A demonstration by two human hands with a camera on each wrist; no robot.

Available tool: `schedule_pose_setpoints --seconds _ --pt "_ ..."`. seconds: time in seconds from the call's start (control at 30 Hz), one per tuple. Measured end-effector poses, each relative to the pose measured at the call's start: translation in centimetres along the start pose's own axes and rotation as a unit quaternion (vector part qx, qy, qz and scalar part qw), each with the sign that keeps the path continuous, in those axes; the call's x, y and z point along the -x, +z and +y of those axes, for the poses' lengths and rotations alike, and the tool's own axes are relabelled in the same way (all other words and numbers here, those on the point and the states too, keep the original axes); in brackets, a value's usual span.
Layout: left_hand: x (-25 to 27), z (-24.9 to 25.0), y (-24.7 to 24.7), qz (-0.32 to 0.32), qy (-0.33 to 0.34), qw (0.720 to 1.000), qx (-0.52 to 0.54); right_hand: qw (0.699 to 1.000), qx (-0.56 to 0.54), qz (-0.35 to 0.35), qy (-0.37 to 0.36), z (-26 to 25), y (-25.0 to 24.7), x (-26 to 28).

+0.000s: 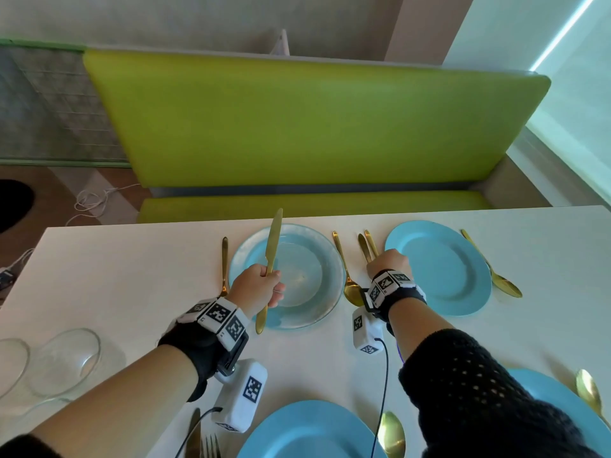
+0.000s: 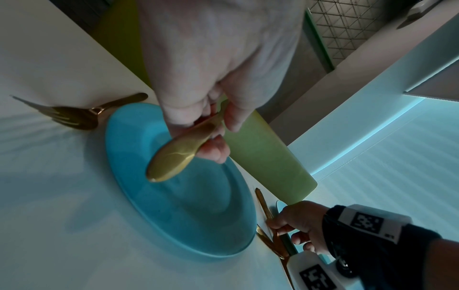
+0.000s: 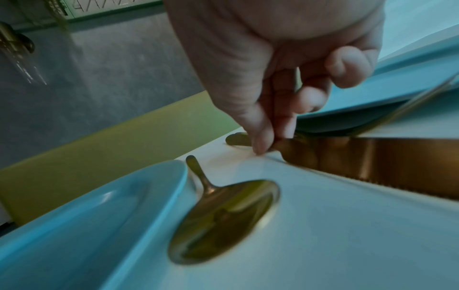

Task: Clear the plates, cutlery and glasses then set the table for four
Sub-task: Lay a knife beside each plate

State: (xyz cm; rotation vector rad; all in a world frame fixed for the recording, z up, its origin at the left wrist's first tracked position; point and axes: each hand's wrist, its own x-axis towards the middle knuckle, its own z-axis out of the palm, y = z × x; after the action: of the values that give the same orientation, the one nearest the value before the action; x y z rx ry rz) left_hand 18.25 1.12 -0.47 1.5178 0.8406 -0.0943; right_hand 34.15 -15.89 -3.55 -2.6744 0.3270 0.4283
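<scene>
My left hand [image 1: 271, 282] grips a gold knife [image 1: 272, 246] by its middle and holds it lifted over the far-left blue plate [image 1: 327, 282], which has a clear glass plate on it. The left wrist view shows that knife's handle [image 2: 174, 157] sticking out below my curled fingers [image 2: 231, 121]. My right hand [image 1: 390, 259] is down on the table between the two far plates. Its thumb and fingers [image 3: 261, 137] pinch a second gold knife [image 3: 372, 162] near the handle, beside another gold handle [image 1: 372, 242]. A gold spoon [image 1: 345, 272] lies just left of that hand.
A gold fork [image 1: 224, 262] lies left of the far-left plate. The far-right blue plate [image 1: 446, 269] has a spoon [image 1: 492, 269] on its right. Two near blue plates [image 1: 297, 431] [image 1: 542, 398] have cutlery beside them. Clear glass dishes [image 1: 66, 361] sit at the left. A green bench [image 1: 297, 127] stands behind the table.
</scene>
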Motion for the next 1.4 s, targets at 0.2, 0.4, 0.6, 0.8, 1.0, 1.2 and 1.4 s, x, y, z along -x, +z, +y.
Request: schedule_pose_setpoints --seconds 0.2,0.4,0.6,0.8,1.0,1.2,1.4 --pt "-0.1 -0.1 -0.5 0.008 -0.001 1.000 0.000 1.000 0.004 0.012 -0.001 -0.2 0.2 -0.3" --pt "0.1 -0.4 -0.4 0.016 -0.006 1.000 0.002 1.000 0.004 0.012 -0.008 -0.3 0.2 -0.8" --pt "0.6 -0.7 -0.1 0.016 -0.009 1.000 -0.005 1.000 0.008 0.007 -0.026 0.1 0.3 -0.9" --pt "1.4 -1.2 0.0 0.018 -0.020 1.000 -0.016 0.997 0.029 -0.002 -0.070 -0.9 -1.1 1.1" --pt "2.8 -1.2 -0.7 0.007 -0.003 0.996 -0.088 0.953 0.044 -0.046 -0.296 -2.7 -1.0 8.5" --pt "4.9 -1.7 -3.5 -0.067 0.006 0.985 -0.161 0.884 0.096 -0.070 -0.452 -2.6 1.1 17.9" --pt "9.3 -2.9 -9.0 -0.140 0.019 0.980 -0.141 0.860 0.115 -0.052 -0.494 -2.7 2.7 25.6"
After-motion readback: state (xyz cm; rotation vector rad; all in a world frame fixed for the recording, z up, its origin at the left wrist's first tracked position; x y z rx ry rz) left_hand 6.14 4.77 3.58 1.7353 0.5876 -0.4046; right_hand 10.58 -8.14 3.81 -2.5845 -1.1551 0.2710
